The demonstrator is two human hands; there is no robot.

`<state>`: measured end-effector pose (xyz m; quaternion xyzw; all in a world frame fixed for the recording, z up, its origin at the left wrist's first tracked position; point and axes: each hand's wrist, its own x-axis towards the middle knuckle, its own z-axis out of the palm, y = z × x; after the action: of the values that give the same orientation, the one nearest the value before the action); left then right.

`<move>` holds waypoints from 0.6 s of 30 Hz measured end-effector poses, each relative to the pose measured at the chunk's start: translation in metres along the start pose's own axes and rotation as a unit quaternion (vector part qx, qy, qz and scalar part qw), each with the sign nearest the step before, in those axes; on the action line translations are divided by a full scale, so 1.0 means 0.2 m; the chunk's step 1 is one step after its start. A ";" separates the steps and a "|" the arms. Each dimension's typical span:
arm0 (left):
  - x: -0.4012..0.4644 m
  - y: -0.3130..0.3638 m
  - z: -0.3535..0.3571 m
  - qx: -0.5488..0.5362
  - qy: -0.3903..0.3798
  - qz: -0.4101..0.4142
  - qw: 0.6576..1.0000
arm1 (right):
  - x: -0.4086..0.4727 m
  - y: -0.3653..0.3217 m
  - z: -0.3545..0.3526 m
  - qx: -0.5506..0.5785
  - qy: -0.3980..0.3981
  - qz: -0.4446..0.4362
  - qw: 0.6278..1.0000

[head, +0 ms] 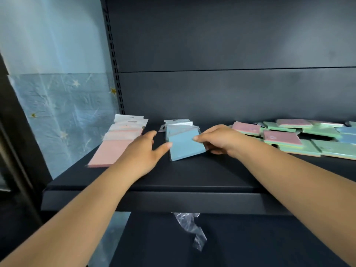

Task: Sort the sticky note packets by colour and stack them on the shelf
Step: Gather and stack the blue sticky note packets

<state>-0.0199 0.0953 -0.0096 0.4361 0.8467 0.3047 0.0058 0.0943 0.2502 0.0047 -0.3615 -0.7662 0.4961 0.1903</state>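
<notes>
A: The right hand (pixel 221 140) pinches the top blue packet (pixel 185 145) on the blue stack (pixel 178 125), mid-shelf (pixel 192 176).

B: Yes, and the left hand (pixel 143 153), fingers straight, touches its left edge. I would square it before letting go.

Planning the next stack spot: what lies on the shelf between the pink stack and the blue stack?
Only the left hand over bare dark shelf; no packets between pink stack and blue stack, head view.
</notes>
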 end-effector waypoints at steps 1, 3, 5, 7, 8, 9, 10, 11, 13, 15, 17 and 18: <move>-0.04 0.00 0.01 0.026 -0.013 0.016 0.999 | 0.01 0.00 0.01 -0.050 0.002 -0.003 0.999; -0.10 0.00 0.03 0.082 -0.026 0.047 0.995 | 0.02 0.01 0.04 -0.148 0.023 -0.020 0.989; -0.12 0.01 0.03 0.102 -0.026 0.077 0.991 | 0.00 0.02 0.05 -0.206 0.036 -0.033 0.977; -0.13 0.02 0.03 0.117 -0.037 0.106 0.987 | -0.01 0.02 0.06 -0.215 0.012 -0.055 0.975; -0.13 0.02 0.03 0.128 -0.048 0.117 0.984 | -0.02 0.02 0.07 -0.209 -0.002 -0.065 0.976; -0.13 0.02 0.03 0.135 -0.061 0.121 0.982 | -0.02 0.02 0.07 -0.199 -0.013 -0.069 0.977; -0.13 0.03 0.03 0.137 -0.074 0.122 0.980 | -0.03 0.02 0.08 -0.192 -0.015 -0.070 0.979; -0.13 0.04 0.02 0.135 -0.084 0.123 0.980 | -0.03 0.03 0.07 -0.195 -0.011 -0.072 0.978; -0.13 0.04 0.02 0.135 -0.089 0.127 0.979 | -0.05 0.03 0.02 -0.252 0.018 -0.085 0.964; -0.13 0.04 0.02 0.148 -0.075 0.137 0.977 | -0.09 0.06 -0.08 -0.333 0.053 -0.094 0.937; -0.13 0.08 0.04 0.150 -0.069 0.164 0.973 | -0.15 0.12 -0.24 -0.390 0.082 -0.099 0.912; -0.12 0.12 0.06 0.141 -0.080 0.187 0.969 | -0.18 0.16 -0.33 -0.412 0.098 -0.094 0.901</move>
<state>0.0165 0.0945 -0.0126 0.6062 0.7812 0.1423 -0.0447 0.1738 0.2724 0.0067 -0.3806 -0.9101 0.0782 0.1438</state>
